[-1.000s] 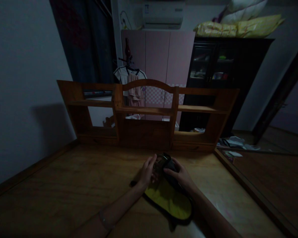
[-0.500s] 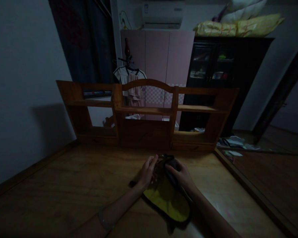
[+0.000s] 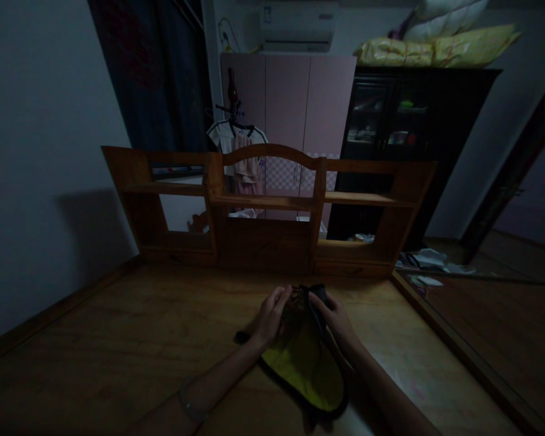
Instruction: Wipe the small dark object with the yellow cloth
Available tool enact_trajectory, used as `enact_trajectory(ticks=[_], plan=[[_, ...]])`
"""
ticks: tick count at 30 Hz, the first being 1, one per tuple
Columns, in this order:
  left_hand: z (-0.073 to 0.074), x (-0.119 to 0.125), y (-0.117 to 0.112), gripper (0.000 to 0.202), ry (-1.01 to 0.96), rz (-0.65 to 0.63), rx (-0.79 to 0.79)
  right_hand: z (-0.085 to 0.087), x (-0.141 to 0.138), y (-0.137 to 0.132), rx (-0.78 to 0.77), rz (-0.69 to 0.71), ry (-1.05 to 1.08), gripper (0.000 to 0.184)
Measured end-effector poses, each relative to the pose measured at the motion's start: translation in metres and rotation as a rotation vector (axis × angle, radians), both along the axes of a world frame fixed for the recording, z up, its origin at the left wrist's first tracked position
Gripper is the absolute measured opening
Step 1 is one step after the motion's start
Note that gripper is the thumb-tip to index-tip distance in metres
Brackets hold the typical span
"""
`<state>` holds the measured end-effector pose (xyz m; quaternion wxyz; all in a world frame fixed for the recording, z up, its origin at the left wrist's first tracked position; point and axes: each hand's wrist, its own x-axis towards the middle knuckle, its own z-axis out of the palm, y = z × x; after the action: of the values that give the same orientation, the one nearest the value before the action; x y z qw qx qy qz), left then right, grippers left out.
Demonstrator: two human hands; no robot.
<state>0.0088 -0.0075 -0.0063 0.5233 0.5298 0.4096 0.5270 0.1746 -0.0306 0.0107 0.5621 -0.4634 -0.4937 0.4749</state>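
While your left hand (image 3: 270, 318) at ten o'clock and right hand (image 3: 333, 316) at one clamp the far end of the black-edged yellow cloth piece (image 3: 306, 372), seemingly adjusting that edge, the next move calls for even grip above the brown wooden surface (image 3: 131, 339), the open-backed brown wooden shelf unit (image 3: 267, 203) blocking twelve.

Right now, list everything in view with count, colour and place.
Tabletop: one, light brown, foreground
Cloth piece: one, yellow and black, on tabletop
Brown item: one, brown, at cloth piece's end, unidentifiable
Shelf unit: one, brown, behind tabletop
Wardrobe: one, pink, behind shelf unit
Air conditioner: one, white, above wardrobe
Cabinet: one, black, right of wardrobe
Bundles: count unclear, yellow and white, atop cabinet
Curtain: one visible, dark blue, back left
Shirt: one, white, hanging before wardrobe
Clutter: count unclear, pale, at right
Left hand: one, on brown item
Right hand: one, gripping cloth piece
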Motion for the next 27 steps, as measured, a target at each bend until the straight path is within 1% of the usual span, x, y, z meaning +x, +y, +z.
enact_trajectory(ticks=[6,12,14,20,27], plan=[[0.0,0.001,0.004,0.045,-0.012,0.055,0.081,0.001,-0.002,-0.001,-0.014,0.035,0.032,0.047],[-0.002,0.001,0.006,0.049,-0.034,0.045,0.052,0.004,-0.003,-0.004,0.002,0.041,0.038,0.05],[-0.001,0.001,0.005,0.049,-0.059,0.028,0.025,0.005,-0.002,-0.004,0.001,0.024,0.025,0.049],[0.0,0.0,0.003,0.053,-0.115,-0.083,-0.151,0.006,-0.002,-0.004,-0.009,-0.025,0.022,0.047],[-0.015,-0.001,0.012,0.055,-0.097,-0.122,-0.211,0.002,-0.001,-0.001,-0.027,-0.004,0.003,0.048]])
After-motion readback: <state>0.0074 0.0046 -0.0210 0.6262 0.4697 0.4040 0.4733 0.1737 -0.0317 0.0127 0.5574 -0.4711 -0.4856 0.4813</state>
